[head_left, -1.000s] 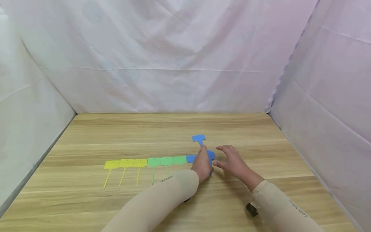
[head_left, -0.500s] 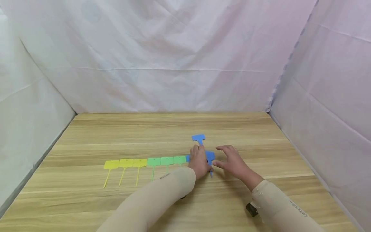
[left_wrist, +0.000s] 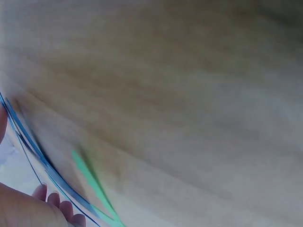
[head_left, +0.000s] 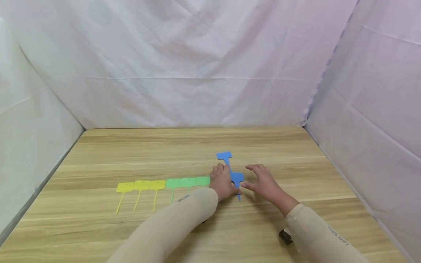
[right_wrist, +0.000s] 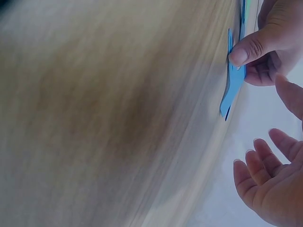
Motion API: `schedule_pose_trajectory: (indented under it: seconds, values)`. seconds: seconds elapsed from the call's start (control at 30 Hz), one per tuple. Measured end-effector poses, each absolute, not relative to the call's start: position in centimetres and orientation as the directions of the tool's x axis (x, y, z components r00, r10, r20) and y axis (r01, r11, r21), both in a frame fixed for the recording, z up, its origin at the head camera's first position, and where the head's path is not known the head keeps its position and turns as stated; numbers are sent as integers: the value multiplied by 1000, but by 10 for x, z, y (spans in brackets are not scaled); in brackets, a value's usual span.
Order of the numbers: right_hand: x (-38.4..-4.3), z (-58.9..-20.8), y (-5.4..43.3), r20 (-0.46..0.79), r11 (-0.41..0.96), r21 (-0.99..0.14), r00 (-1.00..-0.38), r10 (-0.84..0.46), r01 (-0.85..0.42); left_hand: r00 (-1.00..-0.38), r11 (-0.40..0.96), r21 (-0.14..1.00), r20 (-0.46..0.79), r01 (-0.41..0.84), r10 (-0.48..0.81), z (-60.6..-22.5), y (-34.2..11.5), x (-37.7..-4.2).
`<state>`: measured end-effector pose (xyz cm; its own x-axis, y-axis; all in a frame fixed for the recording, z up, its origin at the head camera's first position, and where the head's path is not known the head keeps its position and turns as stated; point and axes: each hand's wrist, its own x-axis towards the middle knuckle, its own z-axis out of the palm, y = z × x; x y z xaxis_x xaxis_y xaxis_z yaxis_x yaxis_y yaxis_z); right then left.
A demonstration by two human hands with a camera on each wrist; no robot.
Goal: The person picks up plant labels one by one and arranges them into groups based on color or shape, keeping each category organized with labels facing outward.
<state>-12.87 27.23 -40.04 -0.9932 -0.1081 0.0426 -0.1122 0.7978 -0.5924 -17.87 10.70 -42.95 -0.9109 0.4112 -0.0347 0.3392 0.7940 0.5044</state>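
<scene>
T-shaped plant labels lie in a row on the table: yellow plant labels (head_left: 125, 187) at the left, then green plant labels (head_left: 173, 183), then blue ones. My left hand (head_left: 223, 182) bends over the blue part of the row and hides some of it. In the right wrist view its thumb (right_wrist: 246, 53) overlaps a blue label, with the fingers curled beyond. A blue plant label (head_left: 237, 178) shows right of this hand. Farther back another blue plant label (head_left: 224, 156) lies tilted, its stem running beneath the fingers. My right hand (head_left: 263, 182) is just right of the labels, thumb and fingers spread apart.
The wooden table (head_left: 138, 146) carries the labels near its middle. White cloth (head_left: 197, 65) hangs behind it and along both sides. A dark device (head_left: 285, 237) sits at the right wrist.
My left hand has shifted slightly left and turned over the labels, covering the middle blue label and showing more of the right one. My right hand has stayed in place.
</scene>
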Motion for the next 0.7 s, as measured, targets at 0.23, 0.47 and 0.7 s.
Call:
schedule_pose_trajectory:
  seconds: [0.23,0.47,0.7]
  values:
    - [-129,-402,273,31,787,-609,-994,-101,-99,-899,801,481,-57,357,435,-430,103,-181]
    - [-128,-403,274,35,784,-611,-993,-110,-109,-894,794,485,-53,366,444,-432,101,-184]
    - [-128,-403,274,22,776,-624,-994,-104,-95,-892,801,472,-67,367,448,-433,102,-184]
